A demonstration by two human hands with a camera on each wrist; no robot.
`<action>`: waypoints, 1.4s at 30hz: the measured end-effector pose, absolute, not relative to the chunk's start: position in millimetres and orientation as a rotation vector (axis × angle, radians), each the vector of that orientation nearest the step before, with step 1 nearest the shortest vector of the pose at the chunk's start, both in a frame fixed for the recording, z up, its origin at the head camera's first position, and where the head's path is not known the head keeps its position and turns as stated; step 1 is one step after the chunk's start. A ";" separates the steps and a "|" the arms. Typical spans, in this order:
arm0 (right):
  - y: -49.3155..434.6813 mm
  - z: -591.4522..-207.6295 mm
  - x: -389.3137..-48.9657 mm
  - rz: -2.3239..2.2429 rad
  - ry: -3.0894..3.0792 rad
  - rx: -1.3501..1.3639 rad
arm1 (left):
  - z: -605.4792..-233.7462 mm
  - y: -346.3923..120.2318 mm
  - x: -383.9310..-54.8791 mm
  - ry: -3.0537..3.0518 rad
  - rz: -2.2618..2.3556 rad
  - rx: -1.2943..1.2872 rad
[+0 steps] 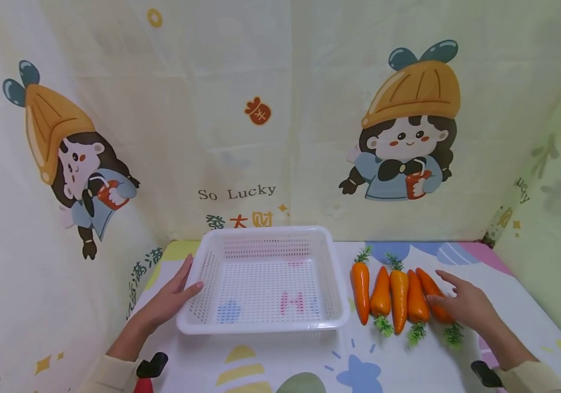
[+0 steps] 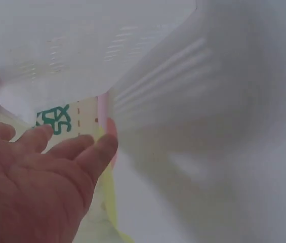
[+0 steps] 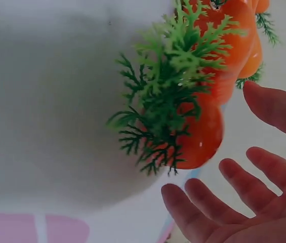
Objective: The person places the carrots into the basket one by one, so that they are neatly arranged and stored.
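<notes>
A white perforated plastic basket [image 1: 260, 326] is on the left half of the table. The left hand [image 1: 174, 295] is at its left side, thumb near the rim. In the left wrist view, the palm and loosely extended fingers show beneath the white basket wall [image 2: 158, 96]. On the right, several orange carrots [image 1: 399, 292] with green tops form a row. Over the rightmost carrot [image 1: 435, 295] reaches the right hand [image 1: 467, 303]. Its fingers are spread beside the carrot's leafy end [image 3: 173, 86] in the right wrist view, holding nothing.
A white cloth with coloured prints [image 1: 359, 374] covers the table. Behind it and at both sides hang cream fabric walls [image 1: 309, 136] with cartoon figures and lettering. The carrots' tops point in differing directions, some away and some toward the person.
</notes>
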State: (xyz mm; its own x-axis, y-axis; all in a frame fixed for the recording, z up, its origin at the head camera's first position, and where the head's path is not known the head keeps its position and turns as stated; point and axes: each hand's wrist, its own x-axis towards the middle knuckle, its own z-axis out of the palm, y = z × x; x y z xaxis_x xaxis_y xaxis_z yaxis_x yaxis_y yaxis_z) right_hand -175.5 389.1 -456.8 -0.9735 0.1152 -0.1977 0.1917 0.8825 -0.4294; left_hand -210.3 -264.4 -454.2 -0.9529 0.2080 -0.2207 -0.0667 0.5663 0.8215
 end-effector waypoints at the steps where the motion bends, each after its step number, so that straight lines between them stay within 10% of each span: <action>1: 390.1 -457.2 -175.6 -0.696 2.879 0.248 | -454.6 -264.7 -210.0 2.493 1.358 0.108; 42: 390.2 -449.6 -188.5 -0.982 2.718 0.555 | -465.9 -270.0 -213.0 2.063 1.823 -0.093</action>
State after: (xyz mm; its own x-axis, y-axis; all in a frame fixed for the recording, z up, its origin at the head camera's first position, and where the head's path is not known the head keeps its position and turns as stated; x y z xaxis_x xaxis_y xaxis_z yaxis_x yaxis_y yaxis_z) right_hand -188.5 390.2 -449.6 -0.9099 0.2794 -0.3067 0.4109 0.7090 -0.5731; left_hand -213.0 -270.0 -465.9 -0.9238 0.2008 -0.3259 -0.2987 0.1542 0.9418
